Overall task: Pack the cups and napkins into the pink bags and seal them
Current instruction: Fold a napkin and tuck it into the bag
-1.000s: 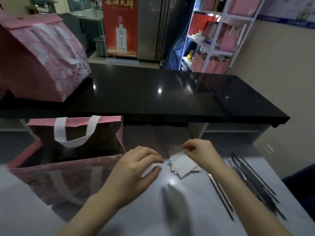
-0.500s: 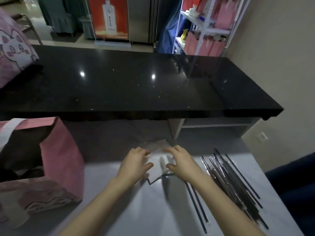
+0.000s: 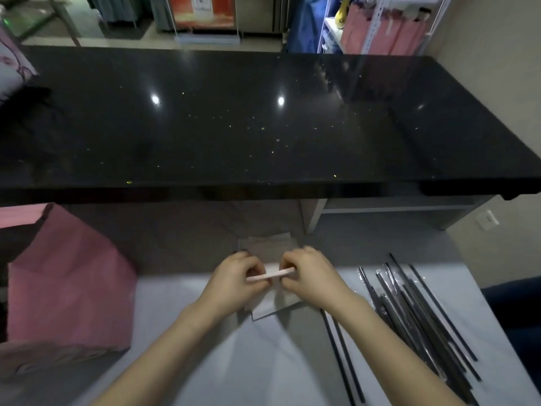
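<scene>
A thin stack of white napkins is lifted edge-on between both hands, just above the pile of napkins lying on the white table. My left hand pinches its left end and my right hand pinches its right end. An open pink bag stands at the left of the table, apart from the hands. The corner of another pink bag shows on the black counter at the far left. No cups are in view.
Several long black wrapped straws lie on the white table to the right of the hands. A glossy black counter runs across behind the table. A shelf with pink bags stands at the back right.
The view has swung right, sliding the pink bag to the left edge. Both hands came together on the napkin pile and lifted a thin stack of napkins from it.
</scene>
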`<act>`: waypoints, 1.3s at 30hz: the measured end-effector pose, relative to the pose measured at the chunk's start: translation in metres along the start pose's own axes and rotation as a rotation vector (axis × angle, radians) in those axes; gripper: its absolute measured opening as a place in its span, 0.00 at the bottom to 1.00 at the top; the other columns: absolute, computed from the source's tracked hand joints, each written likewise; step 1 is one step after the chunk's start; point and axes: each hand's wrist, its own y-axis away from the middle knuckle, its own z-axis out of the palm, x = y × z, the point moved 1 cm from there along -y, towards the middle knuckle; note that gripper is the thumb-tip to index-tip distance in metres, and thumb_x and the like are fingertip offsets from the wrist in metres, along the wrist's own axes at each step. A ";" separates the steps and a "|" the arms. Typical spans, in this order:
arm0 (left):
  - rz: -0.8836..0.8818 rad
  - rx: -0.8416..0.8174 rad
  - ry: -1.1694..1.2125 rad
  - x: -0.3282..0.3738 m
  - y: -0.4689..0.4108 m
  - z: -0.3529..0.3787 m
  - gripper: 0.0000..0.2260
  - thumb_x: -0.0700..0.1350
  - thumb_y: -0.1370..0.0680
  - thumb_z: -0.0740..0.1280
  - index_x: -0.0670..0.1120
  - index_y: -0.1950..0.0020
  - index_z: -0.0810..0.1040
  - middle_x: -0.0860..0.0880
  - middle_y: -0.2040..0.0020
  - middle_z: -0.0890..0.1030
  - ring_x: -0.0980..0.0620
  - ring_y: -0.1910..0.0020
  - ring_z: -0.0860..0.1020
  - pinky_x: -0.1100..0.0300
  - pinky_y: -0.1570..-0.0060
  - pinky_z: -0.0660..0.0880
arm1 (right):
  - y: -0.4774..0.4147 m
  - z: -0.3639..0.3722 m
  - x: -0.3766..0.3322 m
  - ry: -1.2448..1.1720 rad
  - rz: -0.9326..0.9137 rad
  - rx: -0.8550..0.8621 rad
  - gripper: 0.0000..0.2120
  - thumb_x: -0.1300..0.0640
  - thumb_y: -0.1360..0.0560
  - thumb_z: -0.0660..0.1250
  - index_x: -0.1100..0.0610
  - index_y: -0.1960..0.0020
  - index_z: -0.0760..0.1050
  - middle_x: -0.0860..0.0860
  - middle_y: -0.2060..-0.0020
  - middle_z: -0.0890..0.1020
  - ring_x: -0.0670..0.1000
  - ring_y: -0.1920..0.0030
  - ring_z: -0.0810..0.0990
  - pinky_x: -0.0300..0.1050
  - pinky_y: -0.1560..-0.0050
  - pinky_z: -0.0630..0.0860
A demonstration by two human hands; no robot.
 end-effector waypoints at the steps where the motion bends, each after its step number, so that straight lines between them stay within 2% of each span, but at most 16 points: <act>1: 0.000 -0.001 0.010 -0.001 0.001 -0.002 0.05 0.44 0.34 0.76 0.49 0.63 0.80 0.53 0.63 0.76 0.53 0.61 0.76 0.59 0.61 0.72 | 0.005 -0.004 0.002 -0.102 0.040 -0.042 0.07 0.58 0.34 0.69 0.48 0.59 0.76 0.45 0.62 0.80 0.48 0.58 0.76 0.45 0.56 0.73; 3: 0.001 -0.009 -0.010 -0.005 0.003 -0.003 0.05 0.43 0.34 0.76 0.49 0.63 0.80 0.55 0.63 0.76 0.54 0.61 0.75 0.61 0.60 0.69 | 0.012 -0.012 0.007 -0.211 0.095 -0.090 0.09 0.60 0.35 0.68 0.46 0.61 0.76 0.45 0.66 0.80 0.45 0.62 0.77 0.44 0.59 0.75; 7: -0.042 0.041 -0.024 -0.009 0.000 0.001 0.05 0.42 0.33 0.76 0.50 0.62 0.82 0.53 0.59 0.76 0.51 0.55 0.75 0.70 0.56 0.66 | 0.010 -0.012 0.014 -0.162 0.125 -0.008 0.08 0.60 0.31 0.68 0.49 0.55 0.80 0.47 0.62 0.79 0.49 0.56 0.76 0.45 0.54 0.74; 11: -0.138 0.082 -0.036 -0.008 -0.008 0.006 0.06 0.43 0.33 0.74 0.51 0.58 0.83 0.47 0.45 0.79 0.49 0.44 0.75 0.61 0.46 0.70 | -0.002 -0.001 0.013 -0.051 0.186 0.087 0.06 0.55 0.29 0.68 0.52 0.52 0.80 0.52 0.50 0.77 0.56 0.46 0.72 0.47 0.47 0.71; 13: -0.111 0.069 -0.071 -0.008 -0.012 0.006 0.07 0.43 0.34 0.73 0.50 0.57 0.84 0.48 0.44 0.81 0.48 0.43 0.76 0.61 0.47 0.72 | -0.006 0.004 0.014 -0.041 0.214 0.084 0.08 0.54 0.29 0.68 0.52 0.52 0.80 0.54 0.48 0.78 0.58 0.46 0.73 0.47 0.46 0.72; 17: -0.042 0.079 -0.081 -0.007 -0.014 0.004 0.08 0.41 0.37 0.74 0.51 0.62 0.83 0.52 0.56 0.80 0.48 0.53 0.78 0.61 0.56 0.72 | -0.005 0.008 0.013 -0.116 0.227 0.175 0.05 0.57 0.31 0.70 0.53 0.55 0.79 0.51 0.54 0.77 0.55 0.51 0.75 0.43 0.56 0.69; 19: -0.033 0.083 -0.075 -0.006 -0.012 0.002 0.08 0.41 0.38 0.75 0.52 0.62 0.82 0.53 0.58 0.78 0.50 0.55 0.77 0.60 0.57 0.72 | 0.001 0.007 0.010 -0.195 0.211 0.221 0.04 0.61 0.32 0.71 0.54 0.58 0.79 0.49 0.59 0.76 0.54 0.54 0.76 0.44 0.58 0.70; 22: 0.002 0.094 -0.034 -0.004 -0.005 0.000 0.09 0.42 0.39 0.76 0.52 0.62 0.82 0.53 0.51 0.76 0.52 0.49 0.75 0.59 0.52 0.71 | 0.014 0.002 0.003 -0.354 0.158 0.305 0.07 0.66 0.33 0.70 0.56 0.59 0.79 0.48 0.61 0.79 0.50 0.59 0.78 0.46 0.57 0.75; 25: 0.091 0.102 0.048 0.005 0.003 -0.007 0.10 0.42 0.39 0.77 0.52 0.63 0.80 0.55 0.44 0.77 0.55 0.44 0.74 0.65 0.45 0.68 | 0.030 -0.010 -0.008 -0.502 0.132 0.316 0.14 0.65 0.33 0.73 0.51 0.51 0.78 0.46 0.62 0.80 0.44 0.59 0.78 0.37 0.56 0.74; 27: 0.153 0.135 0.109 0.016 0.008 -0.015 0.11 0.43 0.39 0.78 0.50 0.65 0.77 0.57 0.52 0.80 0.57 0.50 0.77 0.63 0.50 0.71 | 0.042 -0.021 -0.016 -0.574 0.107 0.295 0.20 0.62 0.32 0.75 0.48 0.44 0.76 0.48 0.62 0.80 0.46 0.59 0.79 0.37 0.54 0.75; 29: 0.153 0.186 0.173 0.026 0.015 -0.025 0.13 0.44 0.38 0.78 0.51 0.65 0.73 0.57 0.63 0.78 0.59 0.59 0.76 0.64 0.60 0.71 | 0.052 -0.032 -0.026 -0.599 0.070 0.300 0.20 0.62 0.31 0.75 0.47 0.42 0.77 0.49 0.61 0.80 0.47 0.58 0.80 0.40 0.52 0.77; 31: 0.118 0.224 0.252 0.035 0.024 -0.038 0.16 0.45 0.36 0.78 0.51 0.63 0.69 0.55 0.65 0.77 0.60 0.66 0.73 0.65 0.67 0.68 | 0.061 -0.045 -0.039 -0.609 0.029 0.333 0.18 0.63 0.31 0.75 0.48 0.45 0.79 0.47 0.60 0.82 0.45 0.57 0.81 0.39 0.53 0.77; 33: 0.112 0.238 0.338 0.044 0.033 -0.055 0.17 0.45 0.36 0.78 0.51 0.61 0.69 0.51 0.65 0.77 0.60 0.69 0.70 0.60 0.70 0.68 | 0.069 -0.058 -0.053 -0.613 -0.014 0.352 0.15 0.62 0.31 0.75 0.49 0.47 0.81 0.44 0.56 0.83 0.45 0.55 0.82 0.42 0.52 0.78; 36: 0.128 0.283 0.405 0.059 0.051 -0.088 0.17 0.41 0.34 0.78 0.52 0.57 0.72 0.52 0.60 0.78 0.59 0.67 0.72 0.59 0.69 0.70 | 0.077 -0.073 -0.076 -0.640 -0.067 0.299 0.12 0.57 0.28 0.75 0.49 0.46 0.80 0.44 0.53 0.84 0.46 0.50 0.82 0.48 0.49 0.79; 39: 0.174 0.337 0.395 0.070 0.075 -0.128 0.18 0.41 0.33 0.77 0.57 0.51 0.75 0.59 0.53 0.79 0.59 0.54 0.77 0.67 0.64 0.75 | 0.079 -0.082 -0.106 -0.649 -0.122 0.306 0.11 0.59 0.26 0.73 0.49 0.46 0.81 0.46 0.54 0.84 0.47 0.51 0.82 0.50 0.50 0.80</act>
